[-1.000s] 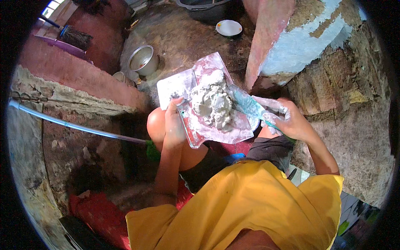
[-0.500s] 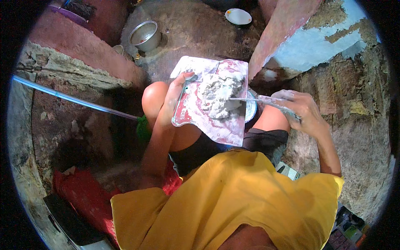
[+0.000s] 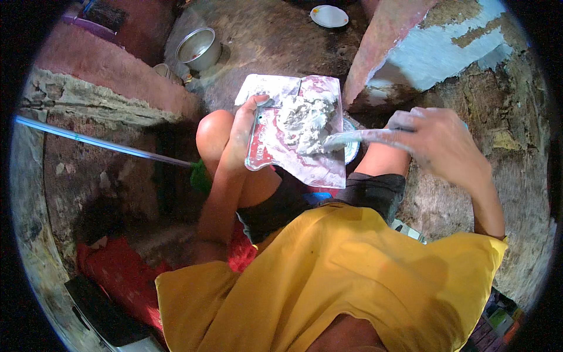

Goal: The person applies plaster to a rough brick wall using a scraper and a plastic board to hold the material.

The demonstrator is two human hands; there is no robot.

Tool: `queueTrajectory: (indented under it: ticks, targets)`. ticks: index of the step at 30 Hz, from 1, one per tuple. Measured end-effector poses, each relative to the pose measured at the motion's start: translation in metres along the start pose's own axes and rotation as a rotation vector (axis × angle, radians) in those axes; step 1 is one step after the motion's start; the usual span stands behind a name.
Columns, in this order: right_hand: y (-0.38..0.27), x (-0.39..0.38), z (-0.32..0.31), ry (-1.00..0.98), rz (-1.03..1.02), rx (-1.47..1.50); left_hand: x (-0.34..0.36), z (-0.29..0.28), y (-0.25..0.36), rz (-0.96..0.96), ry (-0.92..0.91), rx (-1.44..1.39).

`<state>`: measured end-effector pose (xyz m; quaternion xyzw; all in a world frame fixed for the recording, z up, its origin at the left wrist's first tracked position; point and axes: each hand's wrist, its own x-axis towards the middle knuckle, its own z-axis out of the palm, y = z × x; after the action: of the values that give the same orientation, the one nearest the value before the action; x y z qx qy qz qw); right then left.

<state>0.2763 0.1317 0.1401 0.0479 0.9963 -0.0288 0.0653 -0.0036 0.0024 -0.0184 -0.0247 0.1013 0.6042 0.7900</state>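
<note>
My left hand [image 3: 242, 130] grips the left edge of a flat red-and-white board [image 3: 275, 154], its thumb on top; the fingers underneath are hidden. White paste is smeared across the board, and a lumpy grey-white heap of paste [image 3: 308, 120] sits on it. My right hand [image 3: 440, 138], coated with paste and somewhat blurred, is closed round a long flat spatula [image 3: 369, 136]. The spatula's paste-covered end lies at the lower right side of the heap, over the board's right edge. Partly hidden below the board, a round white-and-blue container [image 3: 351, 145] shows between my knees.
A metal pot [image 3: 202, 51] and a white plate [image 3: 329, 16] stand on the floor ahead. Rough walls close in, with a peeling blue-white wall [image 3: 434, 58] to the right. At left, a pale blue pole [image 3: 105, 145] ends in green bristles [image 3: 200, 175]. Red cloth [image 3: 114, 267] lies behind it.
My right hand has shifted slightly right and turned, so the spatula's broad face now shows. Its end has moved off the heap's middle toward the board's right edge. The board appears slightly higher and tilted.
</note>
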Motion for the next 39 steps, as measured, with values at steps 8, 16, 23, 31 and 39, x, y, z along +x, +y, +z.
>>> queueTrajectory:
  ticks: [8, 16, 23, 31, 39]
  targets:
    - [0.039, -0.013, 0.032, 0.161, 0.275, 0.937, 0.001, -0.003, -0.003, 0.247, 0.201, 0.155]
    - [0.006, -0.005, 0.105, 0.702, 0.127, 0.801, -0.001, 0.0, -0.008, 0.183, 0.01, 0.025]
    - [0.002, -0.006, 0.124, 0.713, 0.119, 0.415, -0.001, 0.001, -0.018, 0.27, -0.087, 0.033]
    - [0.012, -0.033, 0.137, 0.806, 0.133, 0.313, -0.001, 0.02, -0.033, 0.577, 0.232, 0.204]
    - [0.005, -0.071, 0.104, 0.555, 0.615, 1.401, -0.004, -0.008, -0.024, 0.751, 0.073, 0.252]
